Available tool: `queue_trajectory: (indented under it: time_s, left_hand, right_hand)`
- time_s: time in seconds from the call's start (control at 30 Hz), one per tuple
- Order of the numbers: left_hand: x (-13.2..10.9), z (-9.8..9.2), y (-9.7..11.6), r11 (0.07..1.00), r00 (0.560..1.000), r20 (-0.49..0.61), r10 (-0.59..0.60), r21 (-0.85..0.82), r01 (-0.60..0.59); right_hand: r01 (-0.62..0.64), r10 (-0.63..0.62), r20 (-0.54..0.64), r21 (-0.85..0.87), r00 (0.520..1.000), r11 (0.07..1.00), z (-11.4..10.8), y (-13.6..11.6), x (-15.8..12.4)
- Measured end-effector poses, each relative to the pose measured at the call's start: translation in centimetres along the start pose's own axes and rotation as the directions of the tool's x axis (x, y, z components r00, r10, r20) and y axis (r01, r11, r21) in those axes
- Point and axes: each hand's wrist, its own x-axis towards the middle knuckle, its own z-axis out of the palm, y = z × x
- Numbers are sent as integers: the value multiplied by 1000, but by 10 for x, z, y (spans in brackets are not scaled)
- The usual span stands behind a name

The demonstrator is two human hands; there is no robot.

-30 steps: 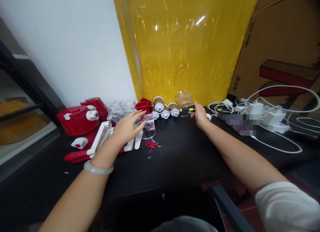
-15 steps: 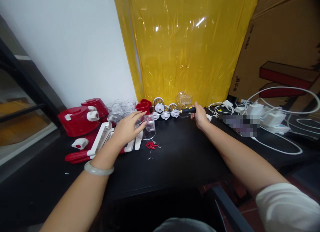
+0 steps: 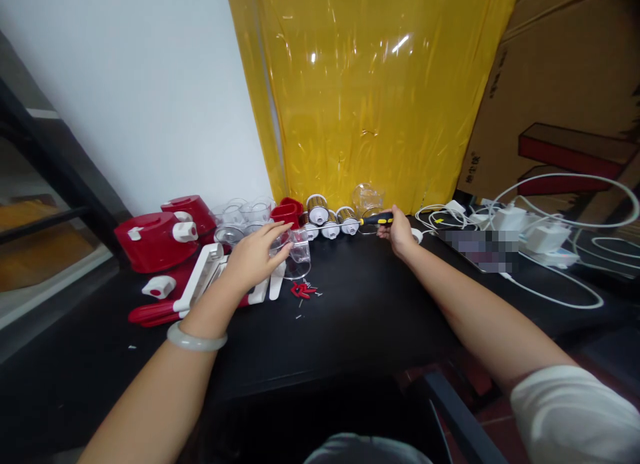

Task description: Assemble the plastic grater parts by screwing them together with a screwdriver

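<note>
My right hand (image 3: 397, 233) grips the end of a black and yellow screwdriver (image 3: 375, 220), its long shaft pointing left toward a clear plastic part (image 3: 300, 254). Over the left side of that part, my left hand (image 3: 257, 254) has its fingers spread, the thumb near the shaft's tip; whether it holds the part cannot be told. Below the clear part lie small red pieces (image 3: 302, 291) and several screws. Behind the shaft, white-ended metal drums (image 3: 330, 227) are stacked beside a red part (image 3: 287, 212).
Red housings (image 3: 156, 241) and red-and-white parts stand at the left, with clear cups (image 3: 241, 211) behind. At the right are white cables, chargers (image 3: 547, 239) and a dark phone-like device (image 3: 473, 251). Yellow film (image 3: 380, 104) and a cardboard box (image 3: 565, 84) rise behind.
The fingers of my right hand have shifted on the screwdriver, and the handle looks turned, with more yellow showing. My left hand is nearly unchanged.
</note>
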Motion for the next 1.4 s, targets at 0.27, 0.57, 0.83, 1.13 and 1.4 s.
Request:
queue_trajectory:
  time_s: [0.27, 0.57, 0.83, 1.13, 1.4]
  left_hand:
    - [0, 0, 0, 1000, 1000, -9, 6, 10, -6]
    - [0, 0, 0, 1000, 1000, -5, 0, 15, 0]
    - [0, -1, 0, 1000, 1000, -2, 3, 17, -3]
    - [0, -1, -1, 1000, 1000, -8, 8, 12, -8]
    - [0, -1, 0, 1000, 1000, -12, 2, 13, -2]
  right_hand:
    - [-10, 10, 13, 64, 1000, 998, 0, 1, 1]
    - [-74, 74, -1, 79, 997, 994, 0, 0, 1]
    - [-38, 38, 27, 11, 999, 999, -1, 1, 0]
    - [-48, 41, 49, 136, 998, 990, 0, -2, -1]
    - [-57, 57, -3, 110, 998, 992, 0, 0, 1]
